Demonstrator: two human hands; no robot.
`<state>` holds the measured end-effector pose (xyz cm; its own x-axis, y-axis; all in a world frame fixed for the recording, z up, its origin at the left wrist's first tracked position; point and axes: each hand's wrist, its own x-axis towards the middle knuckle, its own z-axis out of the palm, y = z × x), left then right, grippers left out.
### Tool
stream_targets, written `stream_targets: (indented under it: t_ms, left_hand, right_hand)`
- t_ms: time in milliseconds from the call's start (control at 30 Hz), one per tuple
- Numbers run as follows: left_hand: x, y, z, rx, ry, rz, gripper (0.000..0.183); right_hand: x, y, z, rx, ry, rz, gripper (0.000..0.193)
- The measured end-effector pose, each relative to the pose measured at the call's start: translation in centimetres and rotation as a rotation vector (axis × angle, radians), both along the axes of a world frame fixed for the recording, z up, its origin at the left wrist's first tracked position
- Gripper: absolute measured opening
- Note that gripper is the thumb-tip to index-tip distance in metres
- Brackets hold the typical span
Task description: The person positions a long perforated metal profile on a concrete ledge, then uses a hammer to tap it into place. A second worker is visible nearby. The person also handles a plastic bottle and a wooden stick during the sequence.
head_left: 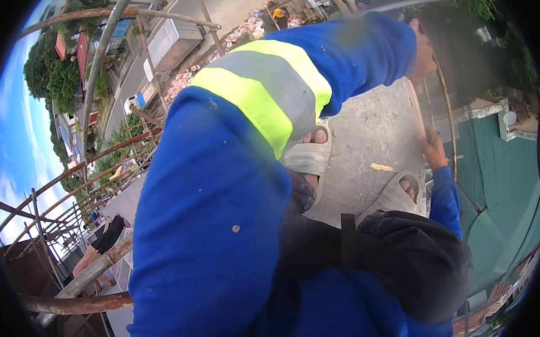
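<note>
My left arm, in a blue sleeve with a yellow and grey reflective band (pixel 272 90), reaches across to the far right. Its hand (pixel 423 53) is closed at the far end of a narrow reddish-brown strip (pixel 414 105) along the slab's right edge. Nearer to me, my right hand (pixel 433 148) is curled at the strip's near end. Both hands' fingers are partly hidden. Just right of them runs a thin brown rod (pixel 444 97). Between my sandals (pixel 309 161) the grey concrete slab (pixel 364 128) carries a small yellowish scrap (pixel 381 167).
Rusty scaffold pipes (pixel 77 303) cross the left side, where another person's legs (pixel 96 248) show. Past the slab's right edge, a green corrugated roof (pixel 505 182) lies far below. A road with a white box truck (pixel 174 43) is down at the far left.
</note>
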<state>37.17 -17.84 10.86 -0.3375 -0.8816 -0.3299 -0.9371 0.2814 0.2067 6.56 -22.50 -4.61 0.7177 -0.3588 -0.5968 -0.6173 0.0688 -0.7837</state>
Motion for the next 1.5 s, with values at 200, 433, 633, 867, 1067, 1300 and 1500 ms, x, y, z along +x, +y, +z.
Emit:
stream_targets:
  t_ms: [200, 433, 633, 867, 1067, 1300, 1500]
  left_hand:
    - [16.8, 11.8, 18.8, -0.111, -0.191, 0.354, 0.045]
    - [17.5, 46.3, 10.7, 0.240, -0.231, 1.128, 0.047]
    - [4.3, 63.5, 0.3, 0.446, 0.048, 1.269, 0.048]
    - [-1.4, 67.6, -6.4, 0.279, 0.020, 1.341, 0.045]
    - [-1.5, 67.2, -6.5, 0.259, -0.001, 1.259, 0.044]
    - [0.1, 64.3, -1.1, 0.179, 0.050, 1.222, 0.031]
    - [3.2, 54.2, 6.0, 0.095, -0.071, 1.261, 0.033]
  right_hand:
    - [1.2, -1.8, -0.2, 0.037, 0.074, 0.086, 0.034]
    - [1.2, -5.9, 4.7, 0.014, 0.225, 0.098, 0.030]
    - [6.9, -13.1, 12.0, -0.363, 0.124, 0.281, 0.028]
    - [21.3, -9.8, 13.5, -0.319, 0.109, 0.367, 0.023]
    - [27.7, 1.0, 11.9, -0.203, -0.051, 0.428, 0.029]
    - [30.9, 12.1, 15.2, -0.015, -0.168, 0.483, 0.026]
    - [33.6, 19.3, 20.8, 0.194, -0.352, 0.571, 0.032]
